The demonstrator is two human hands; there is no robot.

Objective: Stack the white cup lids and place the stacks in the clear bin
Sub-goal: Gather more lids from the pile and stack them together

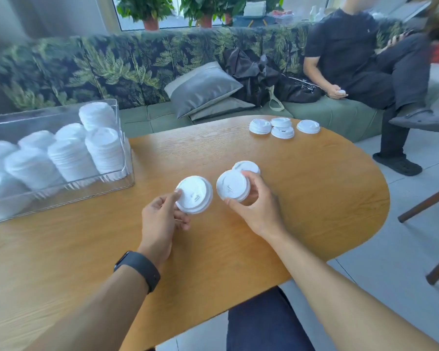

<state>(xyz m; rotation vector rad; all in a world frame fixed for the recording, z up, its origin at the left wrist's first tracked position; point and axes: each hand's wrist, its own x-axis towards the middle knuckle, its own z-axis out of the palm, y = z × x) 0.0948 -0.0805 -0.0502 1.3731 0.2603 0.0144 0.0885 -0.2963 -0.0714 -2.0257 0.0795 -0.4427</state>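
Left hand (162, 214) pinching white lid (194, 195), right hand (256, 203) gripping another lid (233, 185), wooden table (302, 198)

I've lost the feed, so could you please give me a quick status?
Left hand holds white plastic cup lid; right hand holds another lid. Clear bin unobstructed.

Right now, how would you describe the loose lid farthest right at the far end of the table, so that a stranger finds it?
Look at the far end of the wooden table, near the sofa. Four loose white lids lie there. The lone lid sits at the right, apart from the clustered three.
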